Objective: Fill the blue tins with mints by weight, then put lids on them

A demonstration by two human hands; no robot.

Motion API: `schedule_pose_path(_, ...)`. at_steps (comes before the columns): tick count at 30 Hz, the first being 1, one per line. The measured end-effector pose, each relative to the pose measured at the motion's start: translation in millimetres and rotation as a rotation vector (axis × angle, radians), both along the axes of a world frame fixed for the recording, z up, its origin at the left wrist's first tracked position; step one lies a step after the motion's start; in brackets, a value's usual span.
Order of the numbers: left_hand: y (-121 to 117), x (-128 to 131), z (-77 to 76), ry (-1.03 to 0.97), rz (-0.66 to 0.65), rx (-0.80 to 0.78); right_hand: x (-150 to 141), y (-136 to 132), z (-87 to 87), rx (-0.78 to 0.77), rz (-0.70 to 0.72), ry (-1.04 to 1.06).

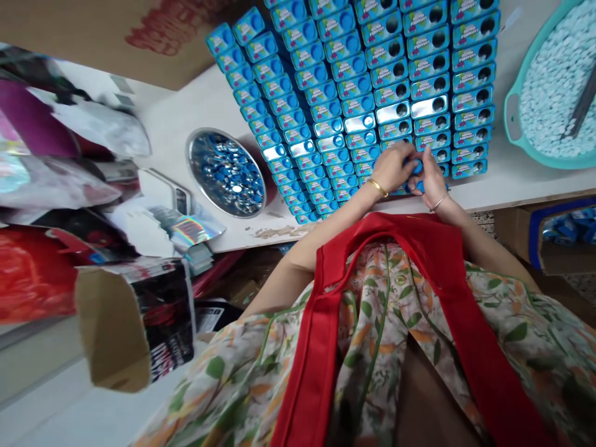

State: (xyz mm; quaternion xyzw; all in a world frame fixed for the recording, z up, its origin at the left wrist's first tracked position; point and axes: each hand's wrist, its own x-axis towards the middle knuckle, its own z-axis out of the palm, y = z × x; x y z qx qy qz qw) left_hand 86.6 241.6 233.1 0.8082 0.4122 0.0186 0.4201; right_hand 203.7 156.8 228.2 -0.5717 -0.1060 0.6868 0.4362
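My left hand [395, 166], with a gold bangle at the wrist, pinches a small round blue lid [418, 166] over the near end of the tin rows. Close against it is my right hand [432, 179], its fingers curled around more blue pieces [420, 185] that look like the same lids. Beneath both hands lie rows of small blue candy tins [392, 113]. Tins in the left columns [305, 57] have blue discs over their round openings. Dark round holes show in the right columns [474, 81]. The hands hide several near tins.
A steel bowl [193, 177] of blue and silver discs stands left of the tins. At right, a turquoise basin [513, 118] holds pale tablets and a dark tool [584, 102]. A cardboard box [93, 37] stands back left; an open carton [516, 239] sits below the table edge.
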Motion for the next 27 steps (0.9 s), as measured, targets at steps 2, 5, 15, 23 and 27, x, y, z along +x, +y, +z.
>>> schedule_pose_path(2, 17, 2, -15.3, 0.027, 0.114, 0.029, 2, 0, -2.1, -0.015, -0.101, -0.010)
schedule_pose_path(5, 36, 6, -36.8, 0.104, 0.194, 0.047, 6, -1, -2.4, -0.079, -0.153, 0.047)
schedule_pose_path(15, 57, 18, -38.1, 0.416, 0.109, 0.036, 10, 7, 6.1, -0.092, -0.199, 0.174)
schedule_pose_path(23, -10, 7, 23.8, 0.055, -0.147, 0.045, 4, 11, -10.9, 0.071, -0.217, -0.001)
schedule_pose_path(27, -12, 7, 23.0, 0.050, -0.069, 0.028, -1, 15, -27.5, 0.151, -0.219, -0.098)
